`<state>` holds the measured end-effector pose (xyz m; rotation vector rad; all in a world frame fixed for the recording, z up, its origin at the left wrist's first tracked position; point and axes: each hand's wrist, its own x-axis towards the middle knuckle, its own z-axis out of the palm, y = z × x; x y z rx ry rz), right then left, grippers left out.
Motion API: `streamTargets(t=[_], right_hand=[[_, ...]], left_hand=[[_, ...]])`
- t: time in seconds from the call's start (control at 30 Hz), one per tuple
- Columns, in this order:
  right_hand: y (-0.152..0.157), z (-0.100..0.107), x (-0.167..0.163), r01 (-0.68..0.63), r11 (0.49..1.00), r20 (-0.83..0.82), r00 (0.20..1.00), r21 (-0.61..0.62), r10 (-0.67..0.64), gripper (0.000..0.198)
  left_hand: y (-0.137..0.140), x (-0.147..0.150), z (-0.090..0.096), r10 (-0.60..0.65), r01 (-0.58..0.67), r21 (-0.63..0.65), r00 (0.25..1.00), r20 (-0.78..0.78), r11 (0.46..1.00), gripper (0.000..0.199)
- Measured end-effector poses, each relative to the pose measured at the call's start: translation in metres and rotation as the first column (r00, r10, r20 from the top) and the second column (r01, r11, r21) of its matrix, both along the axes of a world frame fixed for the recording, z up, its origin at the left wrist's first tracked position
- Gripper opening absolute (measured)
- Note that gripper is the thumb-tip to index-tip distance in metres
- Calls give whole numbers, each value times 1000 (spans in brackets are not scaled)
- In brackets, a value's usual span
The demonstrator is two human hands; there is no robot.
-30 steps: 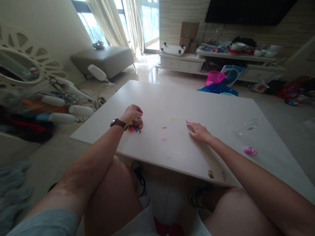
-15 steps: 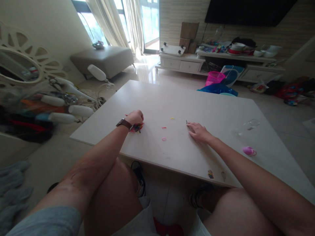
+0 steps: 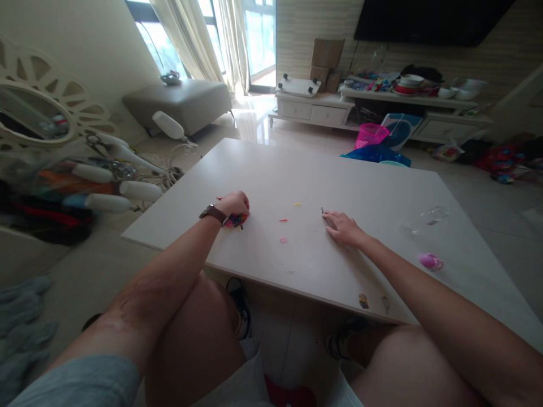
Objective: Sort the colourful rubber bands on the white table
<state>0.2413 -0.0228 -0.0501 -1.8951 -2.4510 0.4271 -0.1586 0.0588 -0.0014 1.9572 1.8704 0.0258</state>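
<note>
My left hand, with a brown-strapped watch at the wrist, is over a small heap of colourful bits on the white table. Its fingers are curled down at the far edge of the heap, and whatever they hold is hidden. My right hand rests on the tabletop with fingers stretched out. A tiny dark piece lies at its fingertips. Between the hands are a small yellow piece, a red piece and a pink piece.
On the table's right side are a pink-purple object and a clear plastic container. A yellow-and-blue cartoon sticker sits by the front edge. Beyond the table stand a pink basket and a low cabinet.
</note>
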Motion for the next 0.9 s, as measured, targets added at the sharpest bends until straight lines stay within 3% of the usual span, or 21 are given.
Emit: streamTargets(t=[0.43,0.9], right_hand=[[-1,1,-1,4,1000,0,1000,-8,-4,54],[0,-1,0,2,1000,3,1000,-1,-2,54]], left_hand=[[-3,14,1,-11,7,-90,999,-42,996,10],[-4,3,15,67,-71,44,995,77,997,9]])
